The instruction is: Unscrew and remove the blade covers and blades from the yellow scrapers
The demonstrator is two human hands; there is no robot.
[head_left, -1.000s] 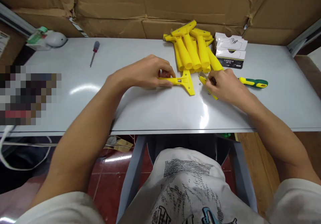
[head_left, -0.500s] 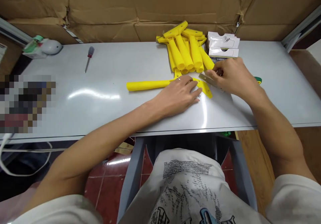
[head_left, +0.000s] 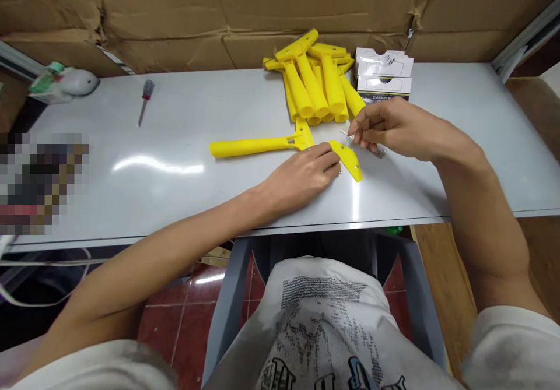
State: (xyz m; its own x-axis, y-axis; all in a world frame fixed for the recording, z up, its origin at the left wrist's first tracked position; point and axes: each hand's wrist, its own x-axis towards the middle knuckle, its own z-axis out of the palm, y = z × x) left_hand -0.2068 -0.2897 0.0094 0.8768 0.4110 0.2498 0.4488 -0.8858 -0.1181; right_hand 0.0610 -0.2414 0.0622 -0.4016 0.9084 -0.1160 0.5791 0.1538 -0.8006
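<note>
A yellow scraper handle [head_left: 249, 147] lies sideways on the table, its tube end pointing left and its head partly under my left hand [head_left: 311, 171]. The fingers of that hand are curled together, and a tiny dark bit shows at the fingertips, too small to name. Just right of them rests a loose yellow cover plate [head_left: 347, 160] with small holes. Above and right of this plate, my right hand [head_left: 387, 126] pinches a thin metal blade [head_left: 380, 153]; only its ends show, the middle being hidden by the fingers.
Several yellow scrapers [head_left: 315, 81] are piled at the back, beside a stack of white cartons [head_left: 385, 72]. A screwdriver [head_left: 145, 101] lies toward the left. Farther left is a rounded white object [head_left: 79, 81]. Cardboard [head_left: 175, 23] walls off the back edge.
My left hand has drawn in its fingers and slid slightly left, uncovering the yellow plate. The blade in my right hand has turned from flat to nearly edge-on. The view has shifted a little.
</note>
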